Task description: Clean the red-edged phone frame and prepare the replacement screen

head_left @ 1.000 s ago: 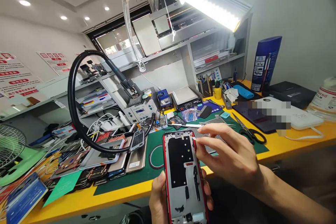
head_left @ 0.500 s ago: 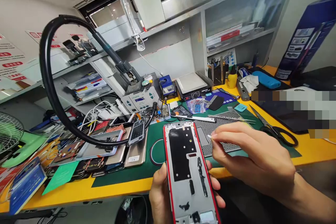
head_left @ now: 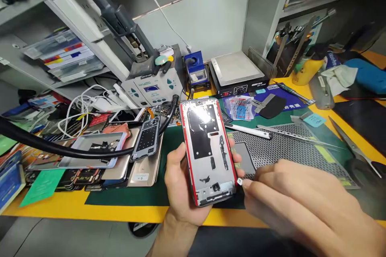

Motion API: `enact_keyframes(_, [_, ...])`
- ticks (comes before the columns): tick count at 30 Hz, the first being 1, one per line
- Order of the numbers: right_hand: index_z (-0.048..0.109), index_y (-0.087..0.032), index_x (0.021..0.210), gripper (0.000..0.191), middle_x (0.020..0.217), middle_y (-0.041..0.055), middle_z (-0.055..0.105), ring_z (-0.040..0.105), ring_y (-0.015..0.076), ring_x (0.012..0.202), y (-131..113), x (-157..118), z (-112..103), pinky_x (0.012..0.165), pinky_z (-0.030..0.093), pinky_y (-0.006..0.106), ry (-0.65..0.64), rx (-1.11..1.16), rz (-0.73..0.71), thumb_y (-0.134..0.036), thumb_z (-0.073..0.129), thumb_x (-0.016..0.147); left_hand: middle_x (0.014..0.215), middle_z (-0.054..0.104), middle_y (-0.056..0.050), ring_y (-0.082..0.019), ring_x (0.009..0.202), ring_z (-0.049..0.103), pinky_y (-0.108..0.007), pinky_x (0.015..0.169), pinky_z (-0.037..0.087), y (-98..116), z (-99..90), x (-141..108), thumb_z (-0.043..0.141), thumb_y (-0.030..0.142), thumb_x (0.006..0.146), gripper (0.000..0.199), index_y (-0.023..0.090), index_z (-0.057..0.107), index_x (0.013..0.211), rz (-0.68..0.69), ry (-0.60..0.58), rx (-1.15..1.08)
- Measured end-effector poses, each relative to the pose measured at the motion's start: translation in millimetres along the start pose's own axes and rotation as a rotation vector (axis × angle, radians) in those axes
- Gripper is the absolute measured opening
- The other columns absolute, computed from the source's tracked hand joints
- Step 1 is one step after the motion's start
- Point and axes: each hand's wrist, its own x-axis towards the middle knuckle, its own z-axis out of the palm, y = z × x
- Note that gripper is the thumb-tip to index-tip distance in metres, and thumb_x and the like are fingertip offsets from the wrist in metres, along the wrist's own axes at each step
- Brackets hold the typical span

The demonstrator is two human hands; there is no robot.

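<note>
My left hand is wrapped round a phone frame, thumb on its left side and fingertips round its right. The frame has red side edges, a bare silver inner face, and black patches of sheet and adhesive residue. Light glares off its upper part. Just right of its lower edge, my right hand pinches a tiny pale square piece with a dark mark in its middle. What exactly this piece is, I cannot make out. Beneath the right hand lies a perforated metal mat, with a white pen-like tool along its back edge.
Scissors and tweezers lie at the right. A hot-air station and a flat heating plate stand behind. Several phone parts and a gold phone back are piled left, under a black hose.
My view has tilted down and closer to the bench. The right hand, with the small piece, has moved from beside the frame's upper part to its lower right edge. The left hand keeps hold.
</note>
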Motion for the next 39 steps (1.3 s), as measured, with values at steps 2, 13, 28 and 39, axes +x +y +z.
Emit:
enact_keyframes(2, [0.068, -0.019, 0.118, 0.025, 0.072, 0.0039, 0.070, 0.065, 0.0196, 0.060, -2, -1, 3, 0.053, 0.052, 0.035, -0.031, 0.044, -0.022, -0.015, 0.051, 0.100, 0.112, 0.079, -0.015, -0.026, 0.090, 0.075, -0.038, 0.079, 0.062, 1, -1.1, 1, 0.047, 0.058, 0.094, 0.062, 0.009, 0.075, 0.119, 0.006, 0.029, -0.021])
enact_keyframes(13, [0.066, -0.011, 0.114, 0.028, 0.066, 0.0033, 0.062, 0.052, 0.0199, 0.059, -12, -3, 28, 0.052, 0.041, 0.038, 0.011, 0.060, -0.010, -0.002, 0.047, 0.095, 0.107, 0.077, -0.016, -0.025, 0.082, 0.073, -0.038, 0.071, 0.062, 3, 1.4, 4, 0.047, 0.057, 0.093, 0.062, 0.010, 0.073, 0.123, 0.056, 0.151, -0.054])
enact_keyframes(28, [0.071, -0.003, 0.108, 0.020, 0.067, 0.0031, 0.054, 0.043, 0.0198, 0.061, -6, 3, 36, 0.054, 0.031, 0.038, 0.070, -0.057, -0.034, -0.004, 0.057, 0.093, 0.106, 0.078, -0.014, -0.026, 0.085, 0.075, -0.038, 0.075, 0.062, 0, 3.2, 3, 0.046, 0.057, 0.095, 0.056, 0.012, 0.077, 0.109, 0.128, 0.171, 0.050])
enact_keyframes(39, [0.069, -0.005, 0.104, 0.015, 0.068, 0.0026, 0.054, 0.042, 0.0186, 0.063, -9, -6, 37, 0.056, 0.034, 0.036, 0.104, 0.032, -0.004, -0.003, 0.058, 0.094, 0.103, 0.078, -0.014, -0.026, 0.084, 0.074, -0.038, 0.073, 0.063, 0, 4.3, 5, 0.047, 0.055, 0.094, 0.053, 0.014, 0.077, 0.110, 0.169, 0.211, 0.039])
